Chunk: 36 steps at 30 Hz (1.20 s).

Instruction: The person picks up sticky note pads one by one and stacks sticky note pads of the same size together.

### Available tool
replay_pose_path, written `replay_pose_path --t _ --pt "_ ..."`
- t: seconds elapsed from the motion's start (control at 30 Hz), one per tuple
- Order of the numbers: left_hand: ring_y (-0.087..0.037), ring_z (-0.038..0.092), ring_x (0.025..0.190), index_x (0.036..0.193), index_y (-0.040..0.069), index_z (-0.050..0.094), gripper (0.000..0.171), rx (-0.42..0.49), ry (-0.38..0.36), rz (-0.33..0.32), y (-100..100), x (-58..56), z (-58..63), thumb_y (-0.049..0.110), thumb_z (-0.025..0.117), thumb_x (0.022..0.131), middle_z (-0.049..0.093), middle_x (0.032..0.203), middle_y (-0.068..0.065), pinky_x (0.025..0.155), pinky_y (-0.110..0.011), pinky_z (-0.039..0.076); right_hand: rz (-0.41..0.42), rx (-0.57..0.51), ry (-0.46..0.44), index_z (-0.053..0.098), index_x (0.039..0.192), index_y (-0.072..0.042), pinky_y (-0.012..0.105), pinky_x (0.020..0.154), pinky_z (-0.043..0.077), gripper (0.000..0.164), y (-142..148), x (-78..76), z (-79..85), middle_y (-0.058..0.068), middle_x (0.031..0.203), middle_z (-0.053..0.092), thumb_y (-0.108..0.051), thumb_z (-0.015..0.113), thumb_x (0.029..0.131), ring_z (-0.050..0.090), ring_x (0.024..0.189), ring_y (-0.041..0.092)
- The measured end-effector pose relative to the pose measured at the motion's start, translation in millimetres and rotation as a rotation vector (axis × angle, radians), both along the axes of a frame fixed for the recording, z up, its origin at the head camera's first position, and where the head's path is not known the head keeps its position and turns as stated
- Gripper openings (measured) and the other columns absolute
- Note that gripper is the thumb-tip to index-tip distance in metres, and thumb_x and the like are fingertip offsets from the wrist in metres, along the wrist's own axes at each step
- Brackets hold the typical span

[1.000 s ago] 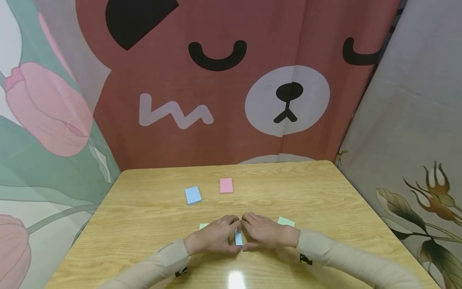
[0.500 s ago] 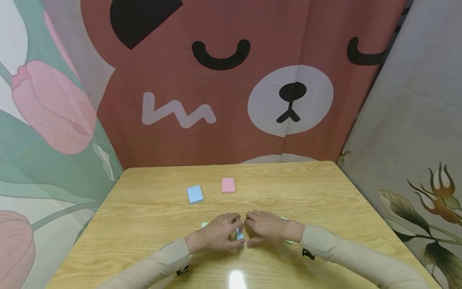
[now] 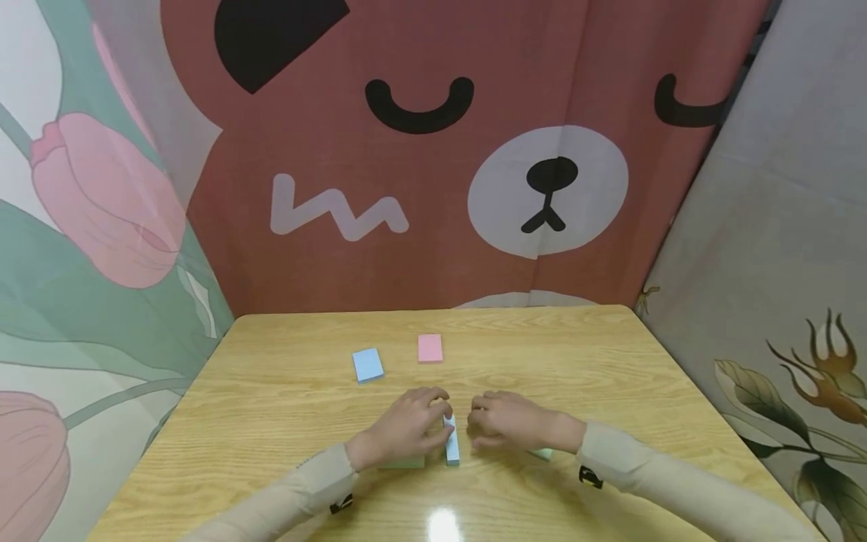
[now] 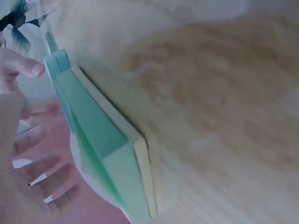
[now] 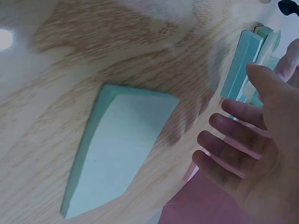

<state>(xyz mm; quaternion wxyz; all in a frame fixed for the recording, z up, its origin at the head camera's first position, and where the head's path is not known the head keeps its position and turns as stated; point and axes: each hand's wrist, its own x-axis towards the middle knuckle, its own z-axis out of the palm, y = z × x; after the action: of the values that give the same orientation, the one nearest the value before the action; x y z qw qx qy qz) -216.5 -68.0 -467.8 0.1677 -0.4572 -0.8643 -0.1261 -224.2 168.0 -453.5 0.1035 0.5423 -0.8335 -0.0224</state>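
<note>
A light blue sticky-note pad (image 3: 451,446) stands on its long edge on the wooden table (image 3: 271,421), between my two hands; the right wrist view shows it edge-on (image 5: 239,65). My left hand (image 3: 406,429) lies just left of it, thumb tip (image 4: 32,69) touching its far end (image 4: 56,63), the other fingers relaxed. Its wrist lies over a green pad (image 4: 103,149) that lies flat. My right hand (image 3: 509,423) hovers a little to the right of the blue pad, fingers (image 5: 238,140) loose, holding nothing. A second green pad (image 5: 117,149) lies flat under its wrist.
Farther back on the table lie a blue pad (image 3: 368,365) and a pink pad (image 3: 430,348). Printed cloth screens (image 3: 420,188) close off the back and both sides. The table's right edge (image 3: 677,376) runs close to the right screen.
Both hands were closed around the blue pad; now they have drawn apart. The right hand has let go and shifted right, and the pad stands uncovered on its edge.
</note>
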Motion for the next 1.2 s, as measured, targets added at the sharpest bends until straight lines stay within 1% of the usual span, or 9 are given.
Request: replay_pose_path --t 0.13,0.27,0.37,0.67,0.8,0.97,1.2 --pt "-0.017 0.052 0.098 0.091 0.015 0.06 0.017 0.036 0.067 0.014 -3.4 -3.1 4.4 0.03 0.054 0.085 0.056 0.104 -0.001 0.087 -0.036 0.041 0.0 -0.029 -0.012 0.063 0.094 -0.015 0.019 0.068 0.045 0.027 5.0 0.4 1.8 -0.006 0.089 0.056 -0.039 0.055 0.085 0.05 0.076 0.005" --pt "-0.015 0.053 0.094 0.09 0.015 0.061 0.018 0.051 0.063 0.026 -6.8 -4.1 7.8 0.031 0.053 0.085 0.058 0.1 0.001 0.085 -0.036 0.042 -0.013 -0.048 -0.031 0.063 0.093 -0.014 0.019 0.066 0.045 0.026 8.1 1.6 3.9 -0.006 0.088 0.056 -0.038 0.056 0.085 0.049 0.075 0.004" --pt "-0.014 0.053 0.092 0.089 0.016 0.062 0.018 0.056 0.067 0.037 -9.4 -6.0 7.9 0.031 0.053 0.084 0.059 0.098 0.001 0.085 -0.036 0.042 -0.03 -0.066 -0.045 0.064 0.093 -0.015 0.019 0.064 0.045 0.025 9.8 1.8 4.3 -0.007 0.088 0.056 -0.037 0.056 0.085 0.049 0.075 0.003" --pt "-0.015 0.054 0.091 0.085 0.017 0.062 0.017 0.089 0.129 0.066 -19.5 -12.0 3.9 0.031 0.053 0.083 0.059 0.094 0.002 0.085 -0.036 0.042 -0.04 -0.114 -0.065 0.063 0.089 -0.018 0.021 0.061 0.044 0.02 14.2 2.1 6.2 -0.009 0.085 0.056 -0.036 0.056 0.085 0.047 0.072 0.002" --pt "-0.015 0.053 0.09 0.084 0.017 0.062 0.016 0.091 0.129 0.094 -23.1 -12.8 2.6 0.031 0.054 0.082 0.058 0.092 0.002 0.087 -0.036 0.041 -0.054 -0.122 -0.088 0.063 0.088 -0.018 0.022 0.061 0.044 0.019 17.0 2.1 6.5 -0.009 0.085 0.056 -0.036 0.056 0.085 0.048 0.072 0.003" --pt "-0.015 0.053 0.09 0.084 0.017 0.062 0.016 0.093 0.119 0.124 -25.5 -12.9 4.4 0.031 0.054 0.082 0.058 0.092 0.003 0.087 -0.035 0.039 -0.062 -0.121 -0.094 0.063 0.086 -0.019 0.022 0.061 0.044 0.018 19.0 2.6 7.5 -0.01 0.083 0.056 -0.036 0.056 0.085 0.047 0.071 0.002" --pt "-0.017 0.054 0.088 0.083 0.014 0.062 0.015 0.111 0.122 0.114 -30.5 -14.0 7.1 0.027 0.055 0.082 0.058 0.09 0.001 0.082 -0.034 0.043 -0.058 -0.124 -0.088 0.062 0.084 -0.02 0.022 0.062 0.044 0.019 22.4 3.6 10.9 -0.011 0.08 0.055 -0.036 0.055 0.086 0.046 0.07 0.001"
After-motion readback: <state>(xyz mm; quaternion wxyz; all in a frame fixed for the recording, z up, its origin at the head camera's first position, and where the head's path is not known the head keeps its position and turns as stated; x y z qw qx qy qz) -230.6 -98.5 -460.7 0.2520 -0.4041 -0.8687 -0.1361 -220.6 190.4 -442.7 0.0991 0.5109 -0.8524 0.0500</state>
